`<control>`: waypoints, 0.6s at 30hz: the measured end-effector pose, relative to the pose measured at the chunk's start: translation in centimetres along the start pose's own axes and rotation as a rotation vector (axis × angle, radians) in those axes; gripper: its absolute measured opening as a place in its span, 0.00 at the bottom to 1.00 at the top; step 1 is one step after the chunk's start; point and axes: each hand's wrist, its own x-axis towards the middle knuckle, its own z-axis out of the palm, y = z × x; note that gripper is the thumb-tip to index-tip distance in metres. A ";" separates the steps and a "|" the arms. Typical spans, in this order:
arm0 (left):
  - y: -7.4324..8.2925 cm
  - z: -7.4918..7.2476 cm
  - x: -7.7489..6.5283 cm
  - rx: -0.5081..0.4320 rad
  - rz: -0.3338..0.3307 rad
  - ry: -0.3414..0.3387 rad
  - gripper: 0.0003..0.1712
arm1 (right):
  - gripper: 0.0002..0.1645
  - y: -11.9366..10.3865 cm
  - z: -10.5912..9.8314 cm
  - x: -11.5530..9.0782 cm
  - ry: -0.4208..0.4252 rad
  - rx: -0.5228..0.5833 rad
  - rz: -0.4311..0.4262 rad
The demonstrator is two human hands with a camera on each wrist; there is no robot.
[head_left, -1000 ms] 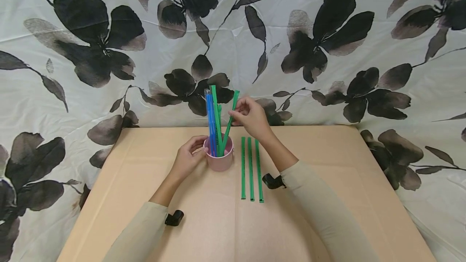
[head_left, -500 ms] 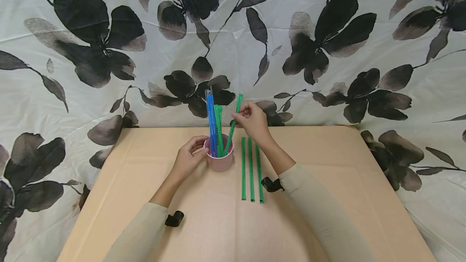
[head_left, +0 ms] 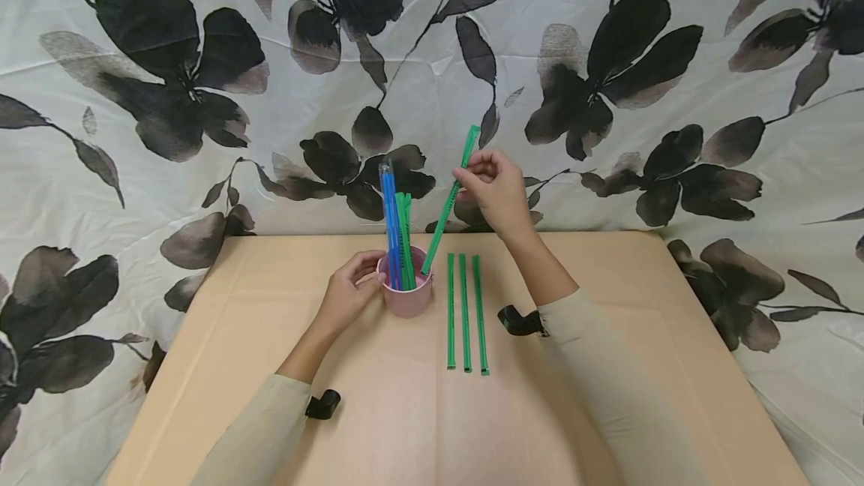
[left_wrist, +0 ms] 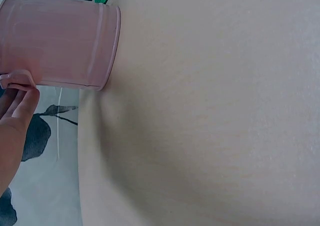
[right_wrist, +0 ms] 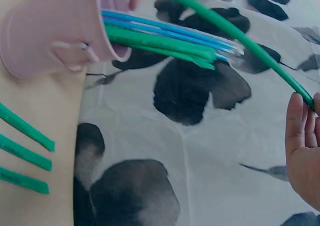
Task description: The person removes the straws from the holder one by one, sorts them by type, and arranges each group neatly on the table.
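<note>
In the head view my left hand (head_left: pixel 349 292) steadies a pink cup (head_left: pixel 409 304) from its left side, and its fingertips meet a small handle (left_wrist: pixel 19 78) in the left wrist view. Blue sticks in clear wrappers (head_left: pixel 390 223) and green wrapped straws (head_left: pixel 405 238) lean together inside. Between thumb and fingers, my right hand (head_left: pixel 498 190) pinches a single green wrapped straw (head_left: pixel 448 205) near its upper part. That straw slants, its lower end by the cup's right rim; the right wrist view shows it apart from the others.
Three green wrapped straws (head_left: pixel 466 321) lie side by side on the tan tabletop (head_left: pixel 574 411), right of the cup. A pale cloth with dark flowers (head_left: pixel 223 111) hangs behind the table's far edge. Black wrist cameras (head_left: pixel 521 319) sit on both sleeves.
My right hand first lowers slightly, then moves up and right, drawing the held green straw up away from the others. The left hand and cup stay put.
</note>
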 end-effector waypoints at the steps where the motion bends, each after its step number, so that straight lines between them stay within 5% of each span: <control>1: 0.0 0.0 0.0 -0.002 -0.003 0.001 0.23 | 0.13 0.0 -0.4 0.1 0.004 0.001 -0.003; 8: 0.0 0.0 0.1 0.004 -0.018 0.006 0.23 | 0.18 2.3 -3.4 0.2 0.019 -0.086 0.034; 18: -0.2 0.0 0.1 0.005 -0.015 0.004 0.23 | 0.21 6.3 -6.8 -2.3 0.042 -0.262 0.165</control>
